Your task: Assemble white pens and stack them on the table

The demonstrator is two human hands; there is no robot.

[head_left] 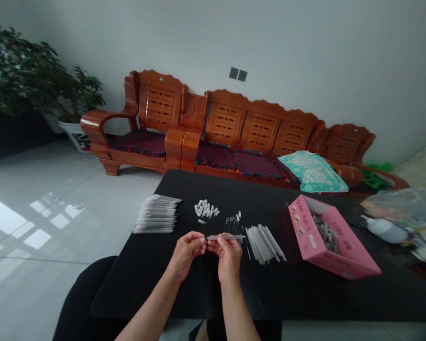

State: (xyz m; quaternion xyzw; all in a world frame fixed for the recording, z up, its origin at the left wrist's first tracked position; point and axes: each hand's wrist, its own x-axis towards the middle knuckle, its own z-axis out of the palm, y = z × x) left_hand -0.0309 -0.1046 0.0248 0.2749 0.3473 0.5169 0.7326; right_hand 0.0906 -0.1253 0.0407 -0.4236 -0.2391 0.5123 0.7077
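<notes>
Both hands meet over the near part of the black table. My right hand (229, 255) is closed around a translucent white pen (234, 237), which lies nearly level and points right. My left hand (190, 247) pinches the pen's dark left end; the fingertips cover its exact shape. Beyond the hands is a small pile of short white caps (206, 208), with one cap (202, 221) apart from it. Several thin dark refills (230, 225) lie just past my right hand. White pen barrels (264, 244) are spread to its right, and a stack of pens with dark tips (158, 215) lies at left.
A pink box (341, 263) of small greyish pieces stands on the table's (270, 298) right side. Farther right are a white bottle (385, 230) and a clear plastic bag (401, 206). A wooden sofa (182, 149) with a turquoise pillow (314, 170) stands behind the table.
</notes>
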